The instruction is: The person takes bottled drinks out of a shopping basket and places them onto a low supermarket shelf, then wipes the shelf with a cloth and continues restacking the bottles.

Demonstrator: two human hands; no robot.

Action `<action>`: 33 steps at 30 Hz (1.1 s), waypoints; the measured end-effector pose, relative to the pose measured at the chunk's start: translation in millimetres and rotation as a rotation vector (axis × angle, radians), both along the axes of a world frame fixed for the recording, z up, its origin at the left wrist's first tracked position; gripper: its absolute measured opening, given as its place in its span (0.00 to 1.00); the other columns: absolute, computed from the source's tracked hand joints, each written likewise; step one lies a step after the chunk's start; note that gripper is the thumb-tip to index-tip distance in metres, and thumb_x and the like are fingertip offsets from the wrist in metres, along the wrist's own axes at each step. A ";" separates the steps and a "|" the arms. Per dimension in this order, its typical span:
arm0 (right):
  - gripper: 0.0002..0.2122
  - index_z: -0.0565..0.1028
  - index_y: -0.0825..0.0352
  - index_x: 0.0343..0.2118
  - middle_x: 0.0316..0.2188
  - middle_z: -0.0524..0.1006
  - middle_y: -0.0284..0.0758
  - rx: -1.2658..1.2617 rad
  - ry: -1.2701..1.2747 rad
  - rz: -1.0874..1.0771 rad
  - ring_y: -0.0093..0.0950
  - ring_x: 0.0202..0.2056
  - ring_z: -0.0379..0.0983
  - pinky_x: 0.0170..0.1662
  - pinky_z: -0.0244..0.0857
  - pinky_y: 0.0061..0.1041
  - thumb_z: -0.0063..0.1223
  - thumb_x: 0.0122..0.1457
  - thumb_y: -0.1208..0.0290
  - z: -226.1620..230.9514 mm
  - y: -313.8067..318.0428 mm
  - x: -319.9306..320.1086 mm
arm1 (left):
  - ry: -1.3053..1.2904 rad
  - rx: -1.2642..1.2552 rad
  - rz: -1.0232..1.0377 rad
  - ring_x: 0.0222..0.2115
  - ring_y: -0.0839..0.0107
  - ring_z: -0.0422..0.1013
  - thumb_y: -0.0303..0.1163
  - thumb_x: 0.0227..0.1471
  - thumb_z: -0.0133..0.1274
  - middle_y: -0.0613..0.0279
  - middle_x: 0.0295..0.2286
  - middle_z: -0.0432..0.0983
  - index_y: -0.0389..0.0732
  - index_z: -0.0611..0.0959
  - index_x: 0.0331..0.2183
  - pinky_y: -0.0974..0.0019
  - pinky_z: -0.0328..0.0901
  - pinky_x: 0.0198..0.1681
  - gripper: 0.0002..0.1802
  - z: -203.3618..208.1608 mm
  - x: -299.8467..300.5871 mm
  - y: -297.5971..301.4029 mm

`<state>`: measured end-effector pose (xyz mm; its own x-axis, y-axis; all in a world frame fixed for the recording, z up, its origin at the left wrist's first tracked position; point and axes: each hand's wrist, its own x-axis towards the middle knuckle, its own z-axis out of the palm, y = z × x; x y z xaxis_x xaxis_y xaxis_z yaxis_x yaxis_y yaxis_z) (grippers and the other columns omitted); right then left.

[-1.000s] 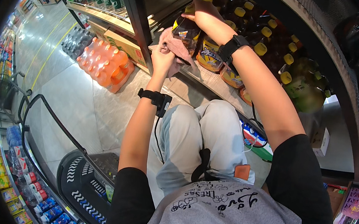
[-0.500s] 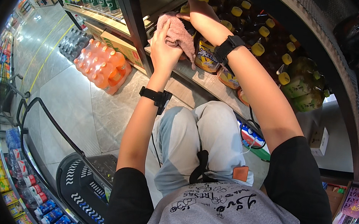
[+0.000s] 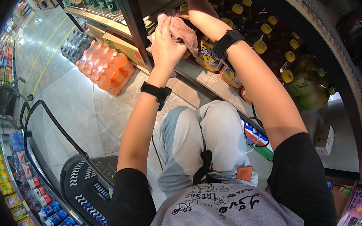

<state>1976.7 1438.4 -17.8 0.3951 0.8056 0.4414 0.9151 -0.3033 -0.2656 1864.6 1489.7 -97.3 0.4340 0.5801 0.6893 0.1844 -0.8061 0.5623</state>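
Note:
My left hand (image 3: pixel 166 47) is closed on a pink cloth (image 3: pixel 181 31), which is bunched at the front of the low shelf. Just beyond it, my right hand (image 3: pixel 200 10) reaches in among the bottles. Its fingers bend down close to the cloth's far edge and a yellow cap (image 3: pixel 184 8); what they grip is mostly hidden. Under my right wrist stands a dark bottle with a yellow and purple label (image 3: pixel 209 56). Rows of dark bottles with yellow caps (image 3: pixel 260 46) fill the shelf behind my right forearm.
A dark shelf post (image 3: pixel 131 15) rises left of my hands. Orange bottles in a shrink-wrapped pack (image 3: pixel 106 67) stand on the floor. A black basket (image 3: pixel 83 186) with a long handle is at my lower left. Green bottles (image 3: pixel 309 89) and a small white box (image 3: pixel 324 139) are at the right.
My left hand and the cloth have shifted slightly, and the cloth is folded differently. My right hand stays by the caps with only a small movement.

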 end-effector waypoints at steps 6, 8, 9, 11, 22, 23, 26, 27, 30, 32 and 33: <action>0.23 0.64 0.73 0.35 0.29 0.72 0.51 0.053 -0.128 -0.009 0.47 0.34 0.69 0.35 0.65 0.34 0.56 0.45 0.57 -5.4 3.3 5.9 | -0.178 -0.902 -0.275 0.37 0.69 0.68 0.45 0.45 0.45 0.54 0.36 0.72 0.33 0.74 0.38 0.67 0.62 0.38 0.25 -13.8 3.6 55.1; 0.24 0.64 0.73 0.37 0.32 0.72 0.50 -0.198 -0.060 -0.057 0.46 0.36 0.69 0.38 0.64 0.33 0.54 0.46 0.57 -2.5 9.3 0.8 | -0.157 -1.008 -0.307 0.35 0.71 0.67 0.43 0.47 0.44 0.58 0.34 0.71 0.34 0.74 0.39 0.69 0.61 0.38 0.23 -38.5 -16.0 52.2; 0.24 0.64 0.73 0.37 0.32 0.72 0.50 -0.196 -0.060 -0.054 0.46 0.36 0.69 0.38 0.64 0.33 0.54 0.46 0.57 -3.9 10.6 2.1 | -0.146 -1.059 -0.369 0.34 0.72 0.67 0.41 0.47 0.44 0.58 0.34 0.71 0.35 0.73 0.40 0.70 0.62 0.37 0.22 -42.0 -24.4 51.4; 0.24 0.63 0.73 0.41 0.35 0.71 0.50 -0.282 0.058 0.116 0.44 0.39 0.68 0.41 0.63 0.31 0.51 0.49 0.56 -3.3 10.0 9.6 | -0.227 -1.069 -0.429 0.24 0.77 0.66 0.34 0.47 0.45 0.62 0.26 0.71 0.33 0.73 0.34 0.73 0.61 0.27 0.15 -49.1 -32.0 44.4; 0.23 0.67 0.71 0.41 0.33 0.72 0.48 0.032 -0.173 0.212 0.39 0.36 0.70 0.40 0.63 0.28 0.53 0.47 0.58 9.9 4.7 5.0 | -0.453 -0.680 -0.513 0.41 0.73 0.65 0.25 0.44 0.49 0.58 0.40 0.70 0.33 0.70 0.43 0.73 0.60 0.43 0.20 -19.2 -7.4 39.7; 0.21 0.70 0.72 0.36 0.32 0.72 0.50 0.035 -0.121 0.135 0.41 0.36 0.70 0.38 0.64 0.30 0.54 0.45 0.58 12.1 9.2 1.1 | -0.436 -0.626 -0.514 0.42 0.72 0.65 0.25 0.43 0.50 0.56 0.41 0.69 0.33 0.71 0.43 0.72 0.60 0.44 0.21 -15.3 -2.4 47.0; 0.20 0.71 0.73 0.32 0.29 0.73 0.50 -0.023 0.160 -0.010 0.42 0.34 0.70 0.36 0.65 0.30 0.54 0.42 0.59 18.6 17.5 -16.4 | -0.298 -0.498 -0.381 0.43 0.65 0.65 0.23 0.36 0.50 0.50 0.42 0.68 0.35 0.73 0.41 0.70 0.60 0.45 0.24 -11.1 -7.5 61.3; 0.14 0.73 0.71 0.27 0.27 0.73 0.48 0.037 0.181 0.030 0.40 0.34 0.71 0.36 0.64 0.30 0.52 0.38 0.66 17.3 15.8 -15.9 | -0.263 -0.390 -0.371 0.43 0.62 0.66 0.22 0.33 0.49 0.49 0.40 0.69 0.35 0.73 0.41 0.68 0.59 0.45 0.26 -9.6 -6.6 56.7; 0.15 0.73 0.71 0.26 0.27 0.73 0.47 0.066 0.191 0.117 0.38 0.32 0.71 0.35 0.64 0.29 0.53 0.38 0.65 16.8 11.8 -10.3 | -0.208 -0.088 -0.252 0.39 0.69 0.68 0.19 0.32 0.49 0.54 0.41 0.70 0.39 0.73 0.43 0.72 0.61 0.42 0.28 -1.0 -0.7 50.0; 0.16 0.73 0.72 0.25 0.25 0.74 0.47 0.087 0.296 0.155 0.38 0.31 0.72 0.34 0.65 0.28 0.53 0.37 0.63 15.1 9.2 -8.2 | -0.146 -0.136 -0.174 0.39 0.65 0.68 0.20 0.29 0.48 0.52 0.38 0.71 0.38 0.75 0.41 0.71 0.61 0.42 0.28 5.4 1.5 48.2; 0.18 0.73 0.72 0.25 0.23 0.73 0.46 0.060 0.222 0.120 0.37 0.29 0.72 0.31 0.64 0.29 0.52 0.39 0.58 13.7 10.4 -5.3 | -0.104 -0.090 -0.151 0.39 0.63 0.68 0.21 0.28 0.48 0.52 0.37 0.72 0.37 0.76 0.39 0.69 0.60 0.43 0.26 7.9 0.4 47.8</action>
<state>1971.4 1448.8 -4.2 0.3910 0.8273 0.4033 0.8610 -0.1739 -0.4780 1865.0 1537.4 -89.4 0.4496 0.5750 0.6836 0.0023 -0.7660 0.6428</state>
